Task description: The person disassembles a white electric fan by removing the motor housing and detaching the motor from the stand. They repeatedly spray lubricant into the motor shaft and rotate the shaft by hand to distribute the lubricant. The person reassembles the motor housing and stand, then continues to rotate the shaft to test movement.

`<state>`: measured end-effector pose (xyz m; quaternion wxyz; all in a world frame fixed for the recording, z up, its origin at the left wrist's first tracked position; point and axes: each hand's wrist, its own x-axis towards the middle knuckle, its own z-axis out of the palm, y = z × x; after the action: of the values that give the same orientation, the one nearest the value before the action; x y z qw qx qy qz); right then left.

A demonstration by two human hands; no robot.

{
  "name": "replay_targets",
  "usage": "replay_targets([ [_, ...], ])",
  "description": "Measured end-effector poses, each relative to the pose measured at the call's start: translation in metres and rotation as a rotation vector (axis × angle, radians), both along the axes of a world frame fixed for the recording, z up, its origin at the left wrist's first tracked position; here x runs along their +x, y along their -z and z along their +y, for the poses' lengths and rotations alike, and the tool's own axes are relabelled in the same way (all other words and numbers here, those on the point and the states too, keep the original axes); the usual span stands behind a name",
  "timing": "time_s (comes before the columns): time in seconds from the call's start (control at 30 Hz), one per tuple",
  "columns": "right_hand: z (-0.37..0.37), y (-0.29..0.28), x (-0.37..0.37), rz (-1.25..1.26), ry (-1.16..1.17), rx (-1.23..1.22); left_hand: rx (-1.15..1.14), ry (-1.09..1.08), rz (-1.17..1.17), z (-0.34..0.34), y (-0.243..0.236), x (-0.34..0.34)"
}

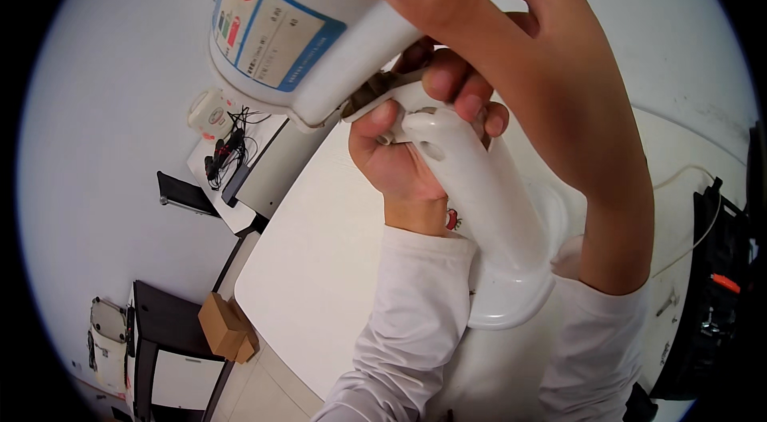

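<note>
A white stand (487, 182) with a glossy rounded column and a flared base leans over the white table. Above its top end is a tilted white rounded housing (359, 47) bearing a blue-edged label. A narrow bracket (391, 95) with a dark part beside it shows where the two meet. My left hand (407, 162) is closed around the top of the stand at this joint, thumb by the bracket. From the right my right hand (527, 47) reaches over and grips the housing, its thumb lying across the surface. Most of its other fingers are hidden behind the housing.
The white table (319, 262) spreads beneath my arms. A black bag (703, 302) with an orange item and a pale cable (687, 174) lie at its right. Beyond the left edge are a brown cardboard box (228, 326), a dark cabinet (172, 326) and tangled black cables (228, 154).
</note>
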<state>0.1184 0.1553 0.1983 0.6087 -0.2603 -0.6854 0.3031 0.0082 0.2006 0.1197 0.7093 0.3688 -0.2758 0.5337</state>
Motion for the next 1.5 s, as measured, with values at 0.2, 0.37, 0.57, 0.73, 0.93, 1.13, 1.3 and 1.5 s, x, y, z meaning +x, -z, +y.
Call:
replay_targets([
  [0.2, 0.0, -0.001, 0.001, -0.012, 0.002, -0.005, 0.03, 0.012, 0.033, 0.001, 0.0, 0.003],
  [0.37, -0.001, 0.004, 0.001, -0.016, 0.004, -0.028, 0.042, 0.02, 0.054, 0.001, -0.001, 0.002],
  [0.57, -0.001, 0.003, -0.004, -0.005, -0.003, -0.042, 0.065, 0.02, 0.075, 0.002, -0.001, -0.003],
  [0.73, -0.004, 0.005, -0.001, 0.052, -0.019, -0.064, 0.083, 0.024, 0.093, 0.001, 0.0, -0.004],
  [0.93, 0.002, 0.034, 0.018, 0.24, -0.13, -0.117, 0.025, -0.042, 0.201, 0.006, 0.009, -0.003],
  [1.13, -0.001, 0.05, 0.036, 0.319, -0.25, -0.099, -0.081, -0.364, 0.392, -0.032, 0.003, 0.002],
  [1.3, -0.022, 0.057, 0.045, 0.469, -0.32, -0.181, -0.114, -0.628, 0.658, -0.06, 0.001, 0.018],
  [1.5, -0.086, 0.064, 0.061, 0.326, -0.093, -0.306, 0.196, -1.117, 0.761, -0.071, 0.026, 0.022],
])
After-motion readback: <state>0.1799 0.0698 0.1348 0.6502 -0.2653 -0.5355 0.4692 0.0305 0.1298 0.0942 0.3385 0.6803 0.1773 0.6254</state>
